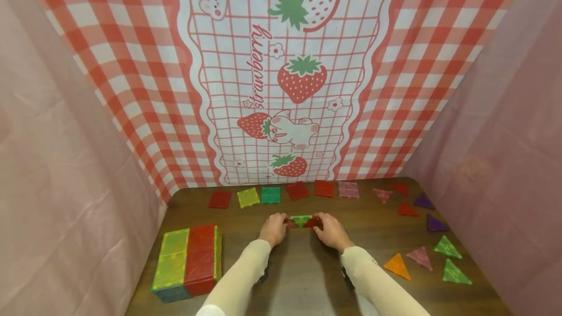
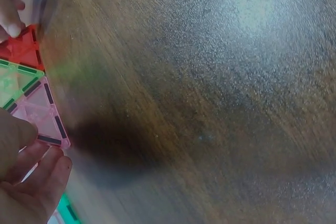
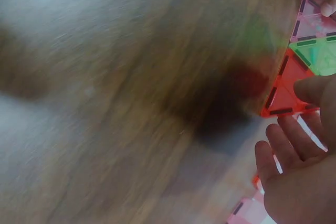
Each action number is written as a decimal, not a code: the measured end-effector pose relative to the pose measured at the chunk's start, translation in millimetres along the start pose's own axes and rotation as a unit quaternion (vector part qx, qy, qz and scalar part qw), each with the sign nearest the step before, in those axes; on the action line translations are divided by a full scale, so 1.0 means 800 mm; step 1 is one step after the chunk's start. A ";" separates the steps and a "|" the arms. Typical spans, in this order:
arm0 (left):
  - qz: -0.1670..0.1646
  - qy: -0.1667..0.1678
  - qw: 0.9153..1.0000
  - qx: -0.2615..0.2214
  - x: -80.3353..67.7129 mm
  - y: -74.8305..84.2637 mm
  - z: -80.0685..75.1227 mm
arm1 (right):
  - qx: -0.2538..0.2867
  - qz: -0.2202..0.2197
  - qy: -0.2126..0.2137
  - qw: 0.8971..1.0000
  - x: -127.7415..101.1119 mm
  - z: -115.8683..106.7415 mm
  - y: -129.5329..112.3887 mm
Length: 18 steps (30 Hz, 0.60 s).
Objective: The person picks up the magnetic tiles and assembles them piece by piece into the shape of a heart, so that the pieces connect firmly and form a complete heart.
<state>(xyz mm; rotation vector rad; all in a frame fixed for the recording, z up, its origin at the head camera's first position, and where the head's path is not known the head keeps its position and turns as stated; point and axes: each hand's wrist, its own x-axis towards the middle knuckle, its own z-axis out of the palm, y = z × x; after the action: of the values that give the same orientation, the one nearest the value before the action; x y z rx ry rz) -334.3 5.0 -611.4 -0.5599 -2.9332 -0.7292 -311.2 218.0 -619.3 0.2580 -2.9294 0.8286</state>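
Observation:
Three translucent triangle magnetic tiles stand edge to edge in a row between the hands. My left hand (image 1: 274, 229) pinches the pink triangle tile (image 2: 43, 113) at the left end, thumb on its face. At the other end my right hand (image 1: 332, 232) pinches the red triangle tile (image 3: 286, 88). The green triangle tile (image 1: 301, 220) sits in the middle, point down in the head view, touching both neighbours. In the wrist views the row appears raised off the wooden table (image 1: 303, 277), casting tinted shadows.
A box of yellow, red and blue tiles (image 1: 189, 260) stands at left. Several square tiles, including a teal one (image 1: 270, 195), line the back edge. Loose triangle tiles, among them an orange one (image 1: 398, 266) and a purple one (image 1: 436, 223), lie at right. A strawberry-print cloth (image 1: 303, 126) hangs behind.

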 end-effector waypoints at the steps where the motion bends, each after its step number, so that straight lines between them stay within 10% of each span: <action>1: -0.004 -0.002 1.000 -0.003 -0.001 0.000 0.000 | 0.003 0.000 -0.003 1.000 -0.005 -0.002 0.001; 11: 0.001 -0.003 1.000 0.000 0.000 -0.007 -0.006 | -0.069 0.030 -0.042 0.996 -0.052 -0.053 0.054; 18: 0.004 -0.009 1.000 -0.001 -0.001 -0.011 -0.002 | -0.122 0.100 -0.156 0.975 -0.085 -0.128 0.100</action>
<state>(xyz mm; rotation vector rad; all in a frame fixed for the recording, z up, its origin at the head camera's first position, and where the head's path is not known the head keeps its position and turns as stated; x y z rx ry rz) -337.0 -3.0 -613.7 -0.5823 -2.9454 -0.7304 -255.2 348.8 -582.2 0.0783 -3.3558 0.4723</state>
